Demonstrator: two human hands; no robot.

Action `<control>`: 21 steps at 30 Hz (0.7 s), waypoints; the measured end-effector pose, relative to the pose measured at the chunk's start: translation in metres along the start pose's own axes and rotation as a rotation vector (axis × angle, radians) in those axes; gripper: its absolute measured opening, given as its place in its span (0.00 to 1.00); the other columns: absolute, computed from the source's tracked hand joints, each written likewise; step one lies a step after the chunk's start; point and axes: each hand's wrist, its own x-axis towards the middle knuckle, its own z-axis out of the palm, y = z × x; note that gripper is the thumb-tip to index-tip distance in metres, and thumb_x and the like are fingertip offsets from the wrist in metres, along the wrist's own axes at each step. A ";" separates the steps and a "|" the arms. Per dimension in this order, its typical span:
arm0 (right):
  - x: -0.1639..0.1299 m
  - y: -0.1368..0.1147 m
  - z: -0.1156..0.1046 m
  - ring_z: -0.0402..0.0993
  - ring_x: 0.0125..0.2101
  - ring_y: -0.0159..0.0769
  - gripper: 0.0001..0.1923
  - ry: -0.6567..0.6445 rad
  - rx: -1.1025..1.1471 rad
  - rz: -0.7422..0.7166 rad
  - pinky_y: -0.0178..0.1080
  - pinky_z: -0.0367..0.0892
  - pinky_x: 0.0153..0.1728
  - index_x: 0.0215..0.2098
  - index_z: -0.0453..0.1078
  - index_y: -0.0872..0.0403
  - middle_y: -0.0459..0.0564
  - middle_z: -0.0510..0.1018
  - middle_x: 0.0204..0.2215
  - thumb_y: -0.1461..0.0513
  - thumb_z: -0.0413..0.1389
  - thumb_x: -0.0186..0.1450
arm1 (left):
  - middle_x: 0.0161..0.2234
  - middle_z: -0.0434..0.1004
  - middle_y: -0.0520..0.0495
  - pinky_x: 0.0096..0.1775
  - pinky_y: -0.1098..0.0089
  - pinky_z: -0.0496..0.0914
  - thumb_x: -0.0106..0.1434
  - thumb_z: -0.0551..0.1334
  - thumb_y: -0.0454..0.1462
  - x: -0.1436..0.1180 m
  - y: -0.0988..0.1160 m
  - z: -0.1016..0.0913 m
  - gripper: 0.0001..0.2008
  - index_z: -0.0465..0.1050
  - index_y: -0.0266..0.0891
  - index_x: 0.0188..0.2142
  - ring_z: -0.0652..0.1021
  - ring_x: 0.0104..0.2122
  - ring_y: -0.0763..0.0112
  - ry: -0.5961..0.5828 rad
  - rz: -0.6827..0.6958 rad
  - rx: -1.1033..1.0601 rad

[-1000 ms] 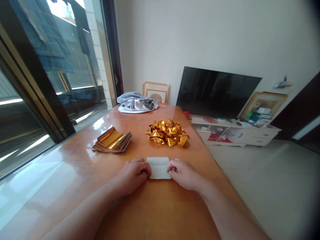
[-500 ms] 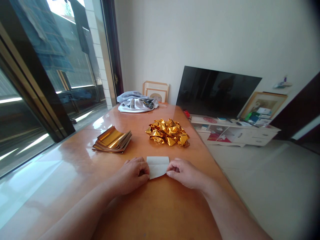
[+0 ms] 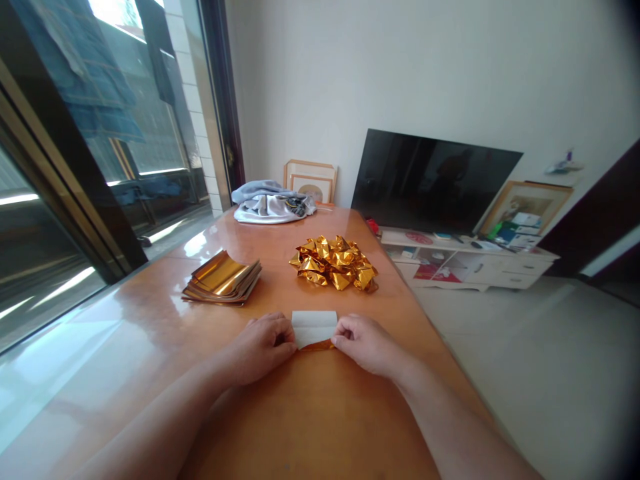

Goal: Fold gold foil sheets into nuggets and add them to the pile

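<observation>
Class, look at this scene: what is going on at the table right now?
A person sits at a wooden table folding a small sheet of paper, white on top and gold underneath. The left hand and right hand each pinch a near corner, turning the near edge up so the gold shows. Beyond them lie a stack of flat gold sheets on the left and a pile of folded gold pieces on the right.

A glossy orange-brown wooden table (image 3: 310, 427) carries a small folded sheet (image 3: 314, 325), white face up, pinched at its near edge. Beyond the grip and to its left lies a stack of gold foil sheets (image 3: 223, 279); beyond and slightly right, a heap of crumpled gold foil (image 3: 334, 263); at the far end, bundled grey cloth (image 3: 273, 202).
</observation>
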 end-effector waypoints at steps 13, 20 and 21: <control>0.001 -0.001 0.002 0.69 0.30 0.32 0.07 0.023 -0.033 0.008 0.32 0.52 0.27 0.29 0.72 0.52 0.44 0.77 0.30 0.60 0.56 0.64 | 0.38 0.73 0.50 0.40 0.69 0.67 0.63 0.59 0.40 0.000 -0.002 0.000 0.07 0.76 0.43 0.37 0.75 0.36 0.66 -0.016 0.019 -0.087; 0.002 -0.005 0.001 0.68 0.29 0.32 0.07 0.028 -0.046 0.025 0.33 0.52 0.26 0.27 0.70 0.52 0.44 0.76 0.29 0.60 0.58 0.62 | 0.34 0.71 0.50 0.35 0.69 0.65 0.62 0.61 0.40 0.004 -0.002 0.005 0.06 0.70 0.41 0.30 0.73 0.34 0.67 0.045 -0.035 0.005; 0.002 -0.006 0.001 0.68 0.29 0.32 0.06 0.026 -0.049 0.033 0.33 0.52 0.26 0.27 0.70 0.52 0.44 0.76 0.29 0.60 0.58 0.62 | 0.34 0.71 0.50 0.36 0.69 0.65 0.61 0.61 0.39 0.004 -0.002 0.006 0.06 0.70 0.41 0.29 0.73 0.34 0.67 0.054 -0.033 0.023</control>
